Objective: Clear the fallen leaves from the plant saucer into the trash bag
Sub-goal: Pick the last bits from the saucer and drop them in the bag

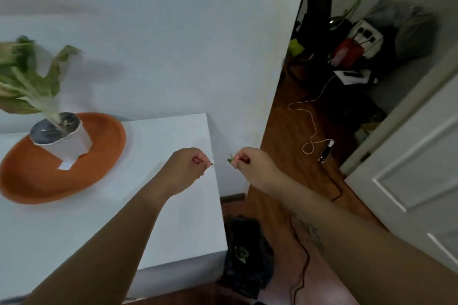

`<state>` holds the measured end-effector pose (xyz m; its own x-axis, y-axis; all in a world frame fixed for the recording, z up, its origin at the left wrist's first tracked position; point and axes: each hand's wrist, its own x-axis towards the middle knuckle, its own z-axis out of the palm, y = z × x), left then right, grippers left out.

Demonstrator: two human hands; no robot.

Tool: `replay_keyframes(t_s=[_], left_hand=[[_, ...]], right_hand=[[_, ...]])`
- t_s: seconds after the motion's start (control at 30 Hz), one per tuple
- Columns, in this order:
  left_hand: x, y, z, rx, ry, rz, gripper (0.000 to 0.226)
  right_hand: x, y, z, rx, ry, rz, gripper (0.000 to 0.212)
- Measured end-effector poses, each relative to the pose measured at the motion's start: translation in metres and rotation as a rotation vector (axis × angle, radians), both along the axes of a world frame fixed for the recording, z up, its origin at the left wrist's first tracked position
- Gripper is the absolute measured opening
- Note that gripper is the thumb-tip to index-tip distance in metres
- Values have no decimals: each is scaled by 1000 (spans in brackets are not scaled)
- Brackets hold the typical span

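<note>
Head view: two fists; right hand (244,160) pinches one leaf (231,159).

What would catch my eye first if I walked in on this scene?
Probably the big orange saucer on the white table at left, with a leafy potted plant standing in it. Next, two bare arms reaching forward: the right hand pinches a small green leaf beyond the table's edge, the left hand is closed beside it. On the floor below lies a black trash bag with leaves inside.
</note>
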<state>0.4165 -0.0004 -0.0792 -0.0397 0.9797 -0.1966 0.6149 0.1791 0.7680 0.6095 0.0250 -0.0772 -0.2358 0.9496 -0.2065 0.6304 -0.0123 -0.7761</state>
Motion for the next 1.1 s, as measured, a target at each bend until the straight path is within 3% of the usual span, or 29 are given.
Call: replay_keyframes(t_s=[0.23, 0.5, 0.67, 1.1], left_hand=[[95, 5, -20, -44, -110, 5, 9], [152, 1, -67, -117, -296, 206, 15], [173, -10, -128, -209, -371, 325, 22], [170, -35, -328, -398, -237, 449, 13]], right_hand=[[89, -5, -18, -44, -28, -93, 14], [123, -9, -68, -129, -56, -141, 10], [136, -12, -120, -216, -103, -159, 9], [120, -27, -318, -426, -101, -194, 17]])
